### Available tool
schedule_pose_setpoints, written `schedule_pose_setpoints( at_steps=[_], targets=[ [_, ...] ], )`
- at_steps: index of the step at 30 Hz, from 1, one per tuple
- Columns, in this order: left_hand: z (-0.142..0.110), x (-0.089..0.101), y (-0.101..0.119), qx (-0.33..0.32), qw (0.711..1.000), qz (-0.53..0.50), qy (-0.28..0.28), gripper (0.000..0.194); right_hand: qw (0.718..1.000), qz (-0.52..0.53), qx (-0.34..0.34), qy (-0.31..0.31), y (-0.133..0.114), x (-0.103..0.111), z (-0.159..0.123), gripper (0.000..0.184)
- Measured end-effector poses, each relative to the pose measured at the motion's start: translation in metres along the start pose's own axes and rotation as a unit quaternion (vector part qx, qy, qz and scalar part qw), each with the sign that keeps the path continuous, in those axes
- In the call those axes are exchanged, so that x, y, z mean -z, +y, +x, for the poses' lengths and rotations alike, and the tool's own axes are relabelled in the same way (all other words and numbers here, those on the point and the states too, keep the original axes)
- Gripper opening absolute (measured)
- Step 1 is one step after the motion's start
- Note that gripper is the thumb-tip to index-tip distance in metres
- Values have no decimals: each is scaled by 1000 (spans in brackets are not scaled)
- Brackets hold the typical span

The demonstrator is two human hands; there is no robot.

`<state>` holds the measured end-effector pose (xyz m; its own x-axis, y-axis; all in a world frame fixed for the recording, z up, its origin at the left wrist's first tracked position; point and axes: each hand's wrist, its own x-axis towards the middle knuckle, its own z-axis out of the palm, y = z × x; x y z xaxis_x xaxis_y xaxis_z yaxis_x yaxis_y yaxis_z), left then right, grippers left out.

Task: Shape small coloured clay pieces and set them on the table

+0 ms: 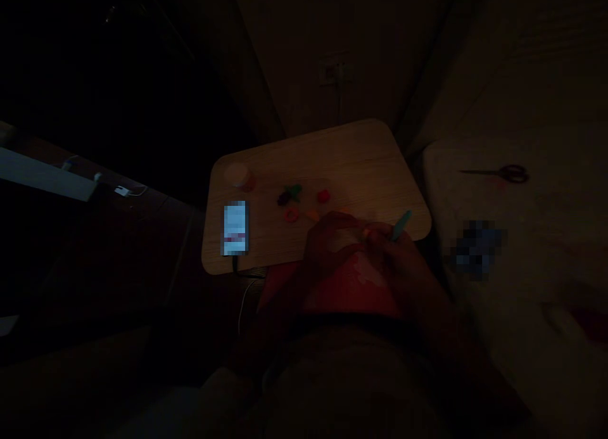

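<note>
The scene is very dark. My right hand point(387, 244) is closed at the front right edge of the small table, and a slim teal stick-like tool point(401, 225) sticks out of it, pointing up and right. Its exact kind cannot be made out. A small orange bit point(367, 234) shows by the right fingertips. Just to the left, my left hand point(325, 235) is curved, with thumb and fingers apart and nothing visible between them. Beyond it lie a red lump point(323, 196), a red-orange ring point(291, 215), an orange wedge point(312, 215), a green piece point(294, 192) and a dark purple piece point(284, 199).
A lit phone point(235, 227) with a cable lies on the left of the wooden table point(332, 144), near a pale-lidded tub point(238, 175). Scissors point(510, 173) rest on the pale surface at right. A wall socket point(335, 71) is behind.
</note>
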<state>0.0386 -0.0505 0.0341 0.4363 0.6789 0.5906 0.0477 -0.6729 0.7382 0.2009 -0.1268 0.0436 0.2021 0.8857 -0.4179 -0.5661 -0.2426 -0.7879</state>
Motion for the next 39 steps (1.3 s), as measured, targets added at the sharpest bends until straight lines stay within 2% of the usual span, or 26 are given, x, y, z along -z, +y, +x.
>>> schedule_pose_setpoints(
  at_steps=[3, 8, 14, 20, 24, 30, 35, 39],
  targets=[
    [1, -6, 1, 20, 999, -33, 34, 33, 998, 59, 5, -24, 9, -2, 4, 37],
    [3, -7, 2, 0, 998, -45, 52, 19, 995, 80, -12, -50, 18, -3, 3, 35],
    [4, -1, 4, -15, 999, -36, -2, 21, 996, 35, -21, -75, 14, 4, 3, 34],
    [9, 2, 9, -30, 995, -90, -40, 23, 992, 17, -26, -122, 14, 7, 5, 35],
    [11, 4, 14, -46, 990, -120, -67, 16, 993, 12, -29, -116, 18, 10, 8, 32],
    [9, 2, 15, -69, 994, -77, -39, 11, 990, 45, -65, -114, 23, 16, 11, 43],
    [9, -1, 15, -89, 995, -39, -25, 15, 991, 24, -58, -120, 23, 14, 9, 38],
    [11, -2, 17, -113, 993, -35, -17, 8, 994, 24, -48, -99, 23, 12, 10, 39]
  ],
)
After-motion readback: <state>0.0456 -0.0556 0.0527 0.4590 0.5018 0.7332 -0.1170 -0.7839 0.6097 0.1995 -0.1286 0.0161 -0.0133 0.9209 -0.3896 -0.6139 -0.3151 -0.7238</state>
